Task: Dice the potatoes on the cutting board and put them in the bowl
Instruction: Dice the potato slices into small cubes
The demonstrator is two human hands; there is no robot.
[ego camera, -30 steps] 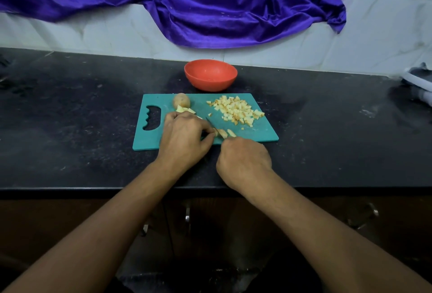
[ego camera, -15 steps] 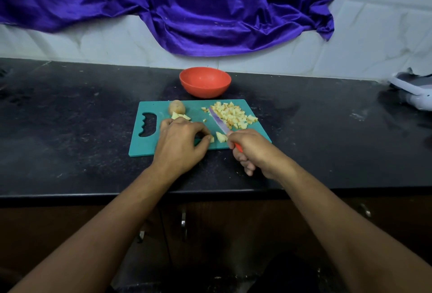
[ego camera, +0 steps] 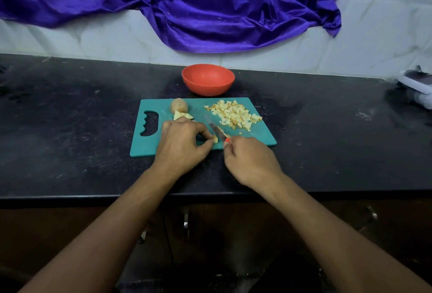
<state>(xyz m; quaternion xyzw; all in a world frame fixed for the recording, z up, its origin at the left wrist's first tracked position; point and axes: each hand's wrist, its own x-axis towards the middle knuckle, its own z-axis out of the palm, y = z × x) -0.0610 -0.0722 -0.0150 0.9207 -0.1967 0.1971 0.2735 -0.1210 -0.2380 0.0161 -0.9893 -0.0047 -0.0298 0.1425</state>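
Bowl [ego camera: 208, 88] looks empty; L hand [ego camera: 181, 143] pinches 1 potato piece [ego camera: 215, 138] on board [ego camera: 149, 148], R hand [ego camera: 251, 161] grips knife [ego camera: 216, 130].

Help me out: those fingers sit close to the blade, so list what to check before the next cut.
1. Grip on piece by left hand: ok, pinched.
2. Grip on knife by right hand: ok.
3. Gap between left fingers and knife: cannot tell, looks slim.
4. Flat board on counter: ok.
5. Space between pile and the cut: ok.
6. Upright bowl behind board: ok.
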